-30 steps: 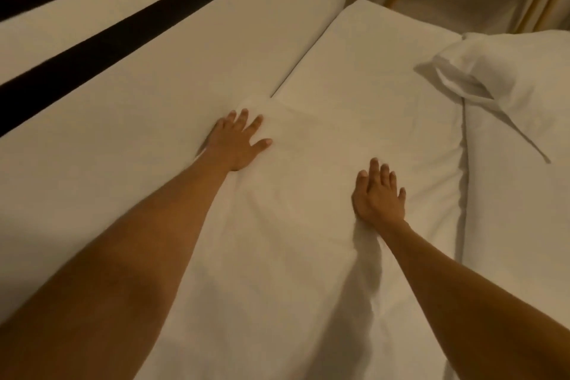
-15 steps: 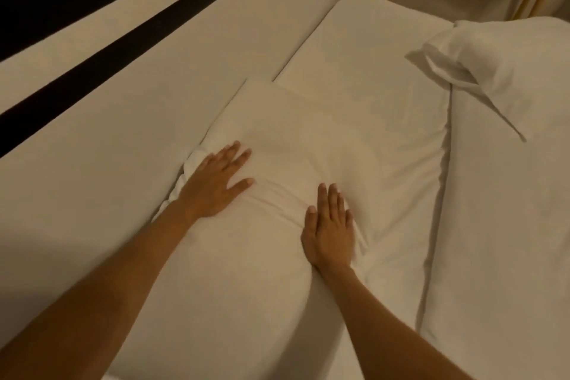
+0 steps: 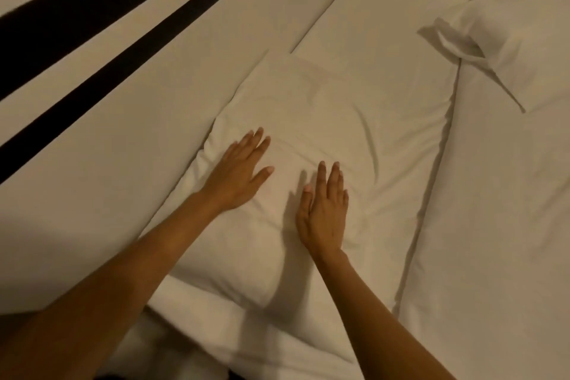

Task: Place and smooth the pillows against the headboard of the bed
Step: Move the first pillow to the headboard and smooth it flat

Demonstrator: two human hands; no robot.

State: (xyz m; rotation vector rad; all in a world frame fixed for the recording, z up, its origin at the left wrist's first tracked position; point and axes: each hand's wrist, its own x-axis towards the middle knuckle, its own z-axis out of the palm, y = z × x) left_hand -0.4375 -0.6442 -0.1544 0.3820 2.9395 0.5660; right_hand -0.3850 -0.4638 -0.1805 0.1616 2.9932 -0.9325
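Left hand: my left hand (image 3: 239, 174) lies flat, palm down, fingers spread and straight, on the near pillow. It grips nothing; it only presses on the cloth.
Right hand: my right hand (image 3: 324, 211) is also flat and palm down, fingers straight and close together, thumb set a little apart. Nothing is held; it rests on the same pillow, just beside the left hand, the two not touching.
Near pillow: the white pillow (image 3: 308, 145) lies lengthwise with its left long edge against the headboard. Creases fan out from under both palms, with a deeper fold to the right of my right hand. Its far corner sits square and flat.
Headboard: the pale padded headboard (image 3: 129, 139) runs diagonally along the left, crossed by two dark bands (image 3: 101, 71).
Second pillow: another white pillow (image 3: 521, 49) lies at the upper right, well apart from my hands, its open case end slack and turned toward the middle of the bed.
Bed sheet: a white sheet (image 3: 385, 9) covers the mattress beyond the near pillow, smooth up to the far edge.
Duvet: a white cover (image 3: 499, 241) lies along the right side, its edge touching the near pillow.
Arms: both forearms are bare and reach in from the bottom of the view.
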